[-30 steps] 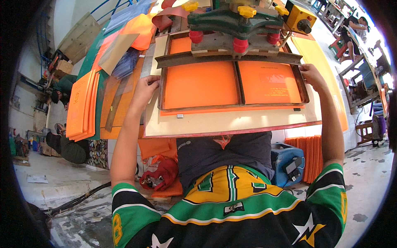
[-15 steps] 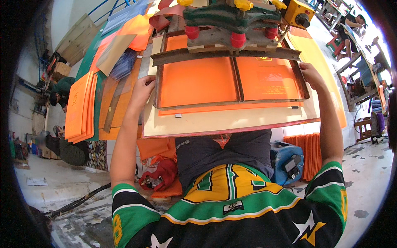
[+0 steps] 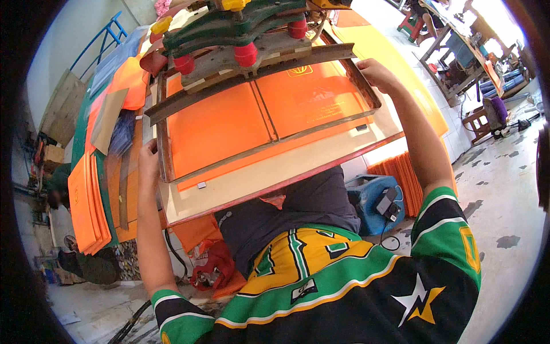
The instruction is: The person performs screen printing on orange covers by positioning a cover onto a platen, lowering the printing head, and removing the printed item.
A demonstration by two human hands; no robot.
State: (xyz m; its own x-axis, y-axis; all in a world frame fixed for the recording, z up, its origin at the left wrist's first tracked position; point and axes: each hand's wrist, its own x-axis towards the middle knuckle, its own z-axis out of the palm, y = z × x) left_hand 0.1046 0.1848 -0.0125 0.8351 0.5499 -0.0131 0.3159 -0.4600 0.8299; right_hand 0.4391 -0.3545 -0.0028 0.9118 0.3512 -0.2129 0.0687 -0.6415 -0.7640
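Observation:
A rusty rectangular metal frame with a divider down its middle lies over an orange sheet on a cream board. My left hand is closed at the frame's left side, its fingertips partly hidden by the rim. At the right side, near the far corner, my right hand has its fingers closed around the frame's edge. Above the far part hangs a green press head with red knobs, a metal bar crossing the frame beneath it. Gold print shows on the sheet's right half.
Folded orange pieces hang over the table's left edge, near a brown sheet. Yellow-orange sheets lie to the right. Below the table are a blue case and stacked orange pieces. Another person sits at the far right.
My view has turned, so the table and press appear tilted and shifted left. Both hands stay at the sides of the metal frame.

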